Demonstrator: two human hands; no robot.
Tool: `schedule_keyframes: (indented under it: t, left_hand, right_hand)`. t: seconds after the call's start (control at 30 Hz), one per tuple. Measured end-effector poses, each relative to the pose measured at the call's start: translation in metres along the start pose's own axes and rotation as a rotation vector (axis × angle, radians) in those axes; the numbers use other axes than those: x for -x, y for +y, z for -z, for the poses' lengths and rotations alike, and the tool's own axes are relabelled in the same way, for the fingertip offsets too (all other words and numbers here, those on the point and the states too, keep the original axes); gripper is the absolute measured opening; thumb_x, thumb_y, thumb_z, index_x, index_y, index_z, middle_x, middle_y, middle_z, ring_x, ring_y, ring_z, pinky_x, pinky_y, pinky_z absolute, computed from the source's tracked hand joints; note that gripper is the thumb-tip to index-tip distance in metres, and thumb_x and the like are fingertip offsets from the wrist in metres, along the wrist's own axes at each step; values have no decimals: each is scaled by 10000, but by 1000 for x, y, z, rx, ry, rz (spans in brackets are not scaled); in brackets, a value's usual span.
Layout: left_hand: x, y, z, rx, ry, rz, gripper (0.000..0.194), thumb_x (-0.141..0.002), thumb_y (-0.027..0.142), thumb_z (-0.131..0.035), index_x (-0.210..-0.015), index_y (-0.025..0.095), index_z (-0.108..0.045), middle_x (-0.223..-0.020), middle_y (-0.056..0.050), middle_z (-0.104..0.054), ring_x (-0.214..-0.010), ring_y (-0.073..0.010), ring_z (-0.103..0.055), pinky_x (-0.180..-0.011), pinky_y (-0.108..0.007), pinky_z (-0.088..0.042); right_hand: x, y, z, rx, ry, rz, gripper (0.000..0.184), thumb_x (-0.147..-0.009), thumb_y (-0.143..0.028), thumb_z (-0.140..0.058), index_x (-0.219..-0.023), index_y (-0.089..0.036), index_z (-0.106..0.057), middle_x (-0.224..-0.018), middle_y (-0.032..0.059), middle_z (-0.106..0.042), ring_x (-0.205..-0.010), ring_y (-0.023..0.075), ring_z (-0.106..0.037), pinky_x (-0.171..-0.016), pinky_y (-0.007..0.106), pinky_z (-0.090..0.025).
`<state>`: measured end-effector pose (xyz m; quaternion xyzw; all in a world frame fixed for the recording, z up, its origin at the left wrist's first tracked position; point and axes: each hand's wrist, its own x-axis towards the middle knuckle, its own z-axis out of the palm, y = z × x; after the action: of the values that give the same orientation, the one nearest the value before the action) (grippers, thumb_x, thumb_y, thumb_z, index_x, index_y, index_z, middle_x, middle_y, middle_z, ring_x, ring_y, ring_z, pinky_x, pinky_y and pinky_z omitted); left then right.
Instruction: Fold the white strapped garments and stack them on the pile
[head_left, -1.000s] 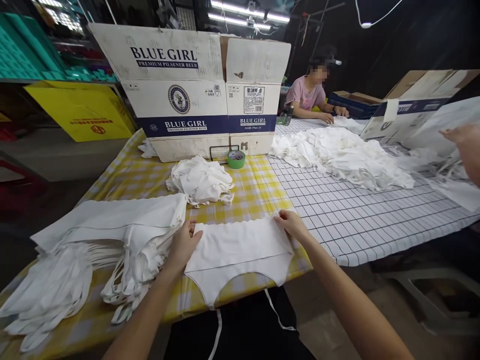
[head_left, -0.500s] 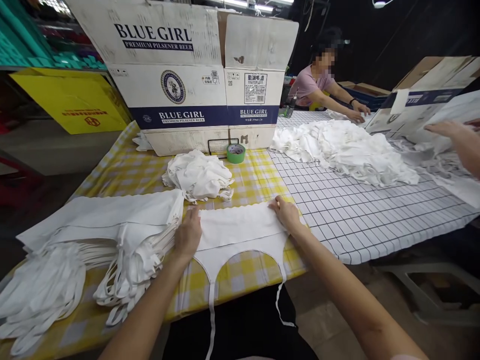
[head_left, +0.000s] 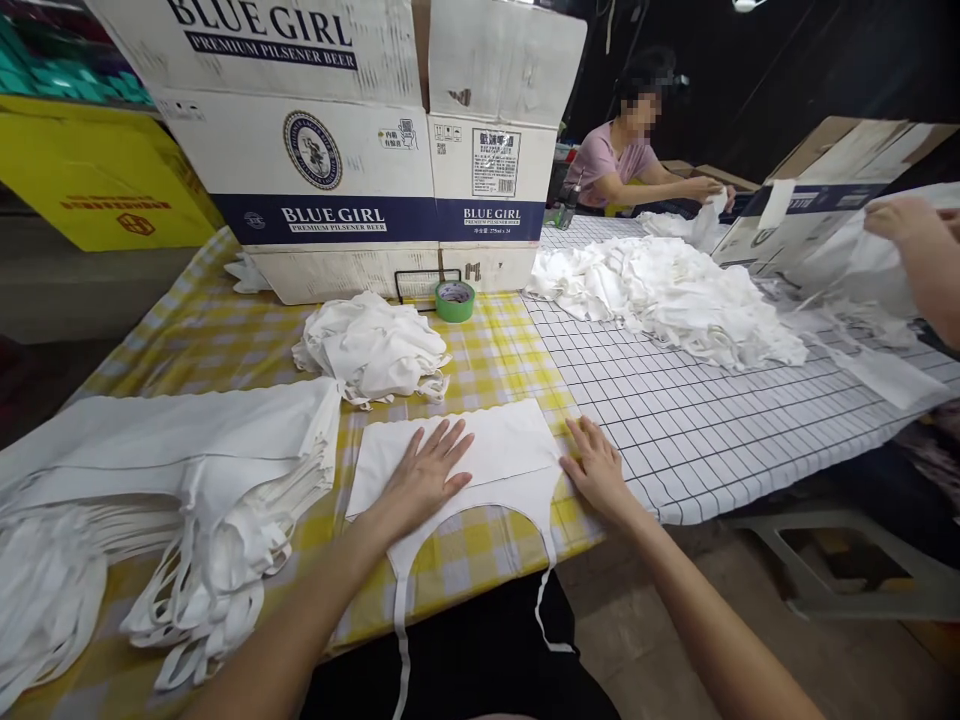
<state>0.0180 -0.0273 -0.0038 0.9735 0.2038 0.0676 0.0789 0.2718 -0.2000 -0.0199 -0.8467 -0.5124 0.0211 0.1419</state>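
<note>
A white strapped garment (head_left: 495,445) lies flat on the yellow checked cloth before me, its two thin straps hanging over the table's front edge. My left hand (head_left: 427,470) rests palm down on its left half, fingers spread. Beside its right edge, my right hand (head_left: 596,465) lies with fingers stretched out on the cloth, the thumb close to the fabric. To the left is a neat stack of like white garments (head_left: 172,430) with bunched straps. A loose heap of white pieces (head_left: 371,348) sits just beyond the garment.
A large beer carton (head_left: 337,150) stands at the back, a roll of green tape (head_left: 455,300) before it. On the right, a big white fabric pile (head_left: 667,295) covers part of the grid-patterned cloth (head_left: 637,420). A co-worker (head_left: 622,160) handles white fabric; another person's hand (head_left: 911,225) is at far right.
My left hand has let go of the garment's left edge and moved right onto its surface, fingers spread. My right hand has released the upper right corner. The co-worker has lifted a white piece.
</note>
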Motion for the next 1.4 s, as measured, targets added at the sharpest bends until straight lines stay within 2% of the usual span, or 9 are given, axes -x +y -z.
schedule_keyframes:
  t: [0.23,0.37,0.57,0.67,0.77,0.87,0.97,1.27,1.4]
  left_hand:
    - [3,28,1,45,-24,-51,620,-874,507,-359,-1413,292,-143,-1498,-20,-118,-1371,-244,-62,-1089,-515,-52]
    - [8,48,-1,80,-116,-137,636,-857,545,-364,-1409,302,-161,-1488,-5,-168,-1370,-236,-78,-1096,-496,-55]
    - [42,23,26,241,-276,-146,641,-846,544,-395,-1402,333,-158,-1480,0,-190,-1361,-202,-145,-1104,-415,-131]
    - [60,-4,35,259,-193,28,564,-893,469,-340,-1406,328,-153,-1463,-7,-254,-1347,-184,-204,-1092,-389,-197]
    - [73,-26,29,100,66,314,497,-912,376,-321,-1387,246,-261,-1430,-58,-312,-1325,-212,-246,-1068,-398,-260]
    - [79,-33,16,-143,227,542,446,-894,287,-349,-1312,137,-398,-1279,-145,-437,-1189,-262,-406,-969,-394,-374]
    - [79,-31,8,-321,203,666,427,-877,254,-371,-1284,140,-431,-1037,-137,-530,-945,-264,-526,-787,-378,-450]
    - [81,-29,9,-151,90,687,402,-871,132,-302,-1244,171,-447,-1031,-93,-555,-779,-179,-577,-673,-297,-455]
    - [65,-20,15,-297,150,668,432,-866,196,-345,-1287,148,-428,-1086,-149,-555,-996,-277,-533,-807,-398,-434]
  right_hand:
    - [-43,-25,10,5,146,97,508,-934,-333,-216,-1426,-220,-158,-1499,29,-129,-1367,194,-92,-1065,421,-206]
    - [-58,-45,-15,103,-2,248,506,-938,-390,-205,-1423,-250,-176,-1497,0,-132,-1369,197,-76,-1075,427,-174]
    - [-64,-27,-20,58,-50,295,496,-927,-430,-248,-1399,-275,-240,-1479,11,-214,-1352,218,-160,-1054,457,-189]
    - [-62,-19,-6,-76,97,103,474,-924,-366,-265,-1358,-183,-319,-1362,104,-414,-1248,229,-360,-975,411,-310]
    - [-54,-19,3,-166,156,-126,398,-911,-356,-268,-1168,-153,-494,-1052,108,-607,-965,217,-549,-802,341,-404]
    - [-44,-26,4,-156,89,-169,283,-851,-400,-396,-840,-189,-583,-813,58,-622,-759,200,-563,-678,309,-392]
    - [-39,-36,0,-138,61,-155,187,-785,-361,-498,-705,-198,-544,-760,40,-601,-724,193,-543,-647,295,-368]
    - [-49,-37,0,-111,35,-141,134,-839,-268,-418,-790,-203,-523,-683,23,-608,-649,187,-543,-624,298,-359]
    - [-54,-51,0,-22,154,-99,265,-860,-228,-372,-1072,-178,-524,-1069,113,-601,-981,264,-526,-781,383,-368]
